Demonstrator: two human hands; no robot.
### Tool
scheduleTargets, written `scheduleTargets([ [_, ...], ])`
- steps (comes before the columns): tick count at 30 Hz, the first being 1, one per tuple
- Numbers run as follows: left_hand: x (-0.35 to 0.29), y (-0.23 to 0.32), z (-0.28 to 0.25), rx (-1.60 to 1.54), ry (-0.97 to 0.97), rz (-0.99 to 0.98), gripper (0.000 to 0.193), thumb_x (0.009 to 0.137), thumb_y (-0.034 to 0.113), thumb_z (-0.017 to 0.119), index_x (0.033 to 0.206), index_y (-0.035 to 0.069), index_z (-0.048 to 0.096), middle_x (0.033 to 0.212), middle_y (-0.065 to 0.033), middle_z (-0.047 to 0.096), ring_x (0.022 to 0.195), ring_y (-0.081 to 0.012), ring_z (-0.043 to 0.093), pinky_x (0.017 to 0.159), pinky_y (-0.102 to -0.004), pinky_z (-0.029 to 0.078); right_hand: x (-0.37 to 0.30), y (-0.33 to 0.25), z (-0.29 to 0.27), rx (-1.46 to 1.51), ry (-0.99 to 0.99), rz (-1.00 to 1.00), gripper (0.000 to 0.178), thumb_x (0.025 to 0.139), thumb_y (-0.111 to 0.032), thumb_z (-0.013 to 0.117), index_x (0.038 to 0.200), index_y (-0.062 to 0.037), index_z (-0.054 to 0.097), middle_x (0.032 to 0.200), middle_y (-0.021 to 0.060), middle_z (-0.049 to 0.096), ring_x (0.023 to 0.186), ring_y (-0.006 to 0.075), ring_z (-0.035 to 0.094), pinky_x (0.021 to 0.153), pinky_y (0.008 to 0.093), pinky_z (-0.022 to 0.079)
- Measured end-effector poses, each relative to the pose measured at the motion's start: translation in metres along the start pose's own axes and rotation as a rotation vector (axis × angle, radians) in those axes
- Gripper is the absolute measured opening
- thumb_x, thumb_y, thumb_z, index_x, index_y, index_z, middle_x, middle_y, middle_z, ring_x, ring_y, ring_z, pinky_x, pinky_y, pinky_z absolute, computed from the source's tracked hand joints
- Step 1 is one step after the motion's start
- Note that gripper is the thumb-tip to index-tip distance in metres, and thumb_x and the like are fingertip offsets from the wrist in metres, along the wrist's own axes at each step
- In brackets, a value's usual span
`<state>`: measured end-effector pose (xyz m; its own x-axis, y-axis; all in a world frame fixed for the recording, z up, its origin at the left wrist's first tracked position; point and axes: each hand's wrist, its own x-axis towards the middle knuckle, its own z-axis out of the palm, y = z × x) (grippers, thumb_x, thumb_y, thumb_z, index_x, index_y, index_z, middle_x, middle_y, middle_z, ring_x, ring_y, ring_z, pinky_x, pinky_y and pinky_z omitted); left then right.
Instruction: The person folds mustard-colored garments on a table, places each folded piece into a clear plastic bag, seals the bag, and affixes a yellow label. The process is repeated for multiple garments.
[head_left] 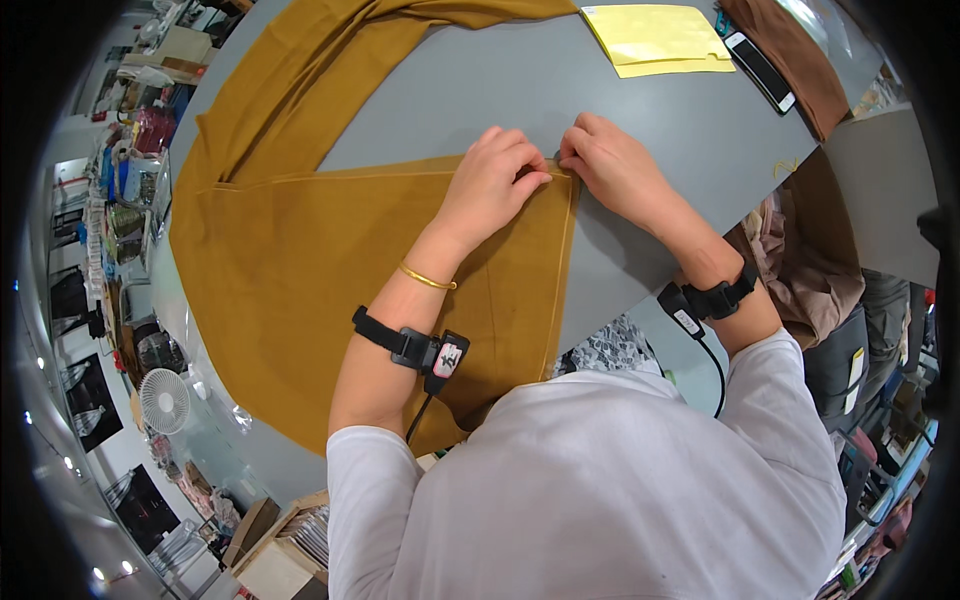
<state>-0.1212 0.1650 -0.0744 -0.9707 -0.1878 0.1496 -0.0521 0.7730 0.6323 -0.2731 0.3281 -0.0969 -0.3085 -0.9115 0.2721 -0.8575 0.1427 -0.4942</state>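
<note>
A mustard-brown cloth garment [330, 260] is spread over the grey table, with a stitched line along its far and right edges. At its far right corner both my hands meet. My left hand [497, 180] pinches the cloth, thumb and fingers pressed together just inside the corner. Right beside it, my right hand [607, 165] is closed on the corner's outer edge, fingertips nearly touching those of the left. The exact fold between the fingertips is partly hidden. A longer piece of the same cloth [290, 90] curves away across the table's far left.
Yellow paper sheets [655, 40] lie at the table's far side, with a phone [760, 72] and a folded brown cloth [795, 65] to their right. A grey table [430, 100] carries these. Pinkish cloth [810, 290] is heaped at right. A white fan [164, 401] stands at left.
</note>
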Motion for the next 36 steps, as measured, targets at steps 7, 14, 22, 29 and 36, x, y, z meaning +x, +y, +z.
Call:
scheduleTargets([
  [7,0.018,0.008,-0.003,-0.287,0.021,-0.032,0.012,0.095,0.010,0.072,0.095,0.001,0.065,0.107,-0.0075,0.068,0.092,-0.0189,0.065,0.080,-0.0310,0.055,-0.001,0.000,-0.008,0.815,-0.088,0.405,0.009,0.104,-0.011,0.057,0.105,-0.0046,0.064,0.093,0.0041,0.069,0.078,0.0145,0.064,0.068,0.0291,0.054],
  [14,0.025,0.027,-0.016,-0.087,-0.031,0.120,0.011,0.095,0.014,0.070,0.099,0.004,0.068,0.094,-0.0109,0.071,0.087,-0.0287,0.069,0.076,-0.0388,0.055,-0.017,-0.004,-0.020,0.984,-0.011,0.397,0.013,0.103,-0.012,0.059,0.105,-0.0031,0.068,0.095,-0.0009,0.069,0.080,0.0052,0.060,0.061,0.0216,0.049],
  [22,0.013,0.029,-0.028,0.031,-0.305,0.026,0.022,0.097,0.025,0.069,0.108,0.008,0.061,0.099,-0.0116,0.072,0.095,-0.0341,0.068,0.078,-0.0460,0.052,-0.044,-0.019,-0.044,0.693,0.015,0.522,0.015,0.094,-0.012,0.078,0.099,-0.0033,0.067,0.091,-0.0023,0.066,0.079,0.0036,0.057,0.062,0.0210,0.045],
  [29,-0.067,-0.107,-0.158,0.792,-0.397,-0.044,0.023,0.090,0.009,0.068,0.111,0.010,0.058,0.093,-0.0087,0.069,0.096,-0.0363,0.064,0.081,-0.0511,0.049,-0.122,-0.003,-0.071,0.224,0.083,0.385,0.017,0.099,0.005,0.060,0.116,0.0005,0.062,0.091,0.0121,0.062,0.082,0.0229,0.064,0.074,0.0330,0.051],
  [36,-0.152,-0.074,-0.195,0.673,-0.233,-0.247,0.008,0.089,0.004,0.062,0.096,0.005,0.061,0.091,-0.0156,0.065,0.093,-0.0393,0.063,0.077,-0.0486,0.051,-0.152,0.075,-0.075,0.055,0.218,0.278,0.015,0.102,0.004,0.053,0.114,-0.0019,0.060,0.088,0.0064,0.056,0.079,0.0164,0.056,0.070,0.0281,0.047],
])
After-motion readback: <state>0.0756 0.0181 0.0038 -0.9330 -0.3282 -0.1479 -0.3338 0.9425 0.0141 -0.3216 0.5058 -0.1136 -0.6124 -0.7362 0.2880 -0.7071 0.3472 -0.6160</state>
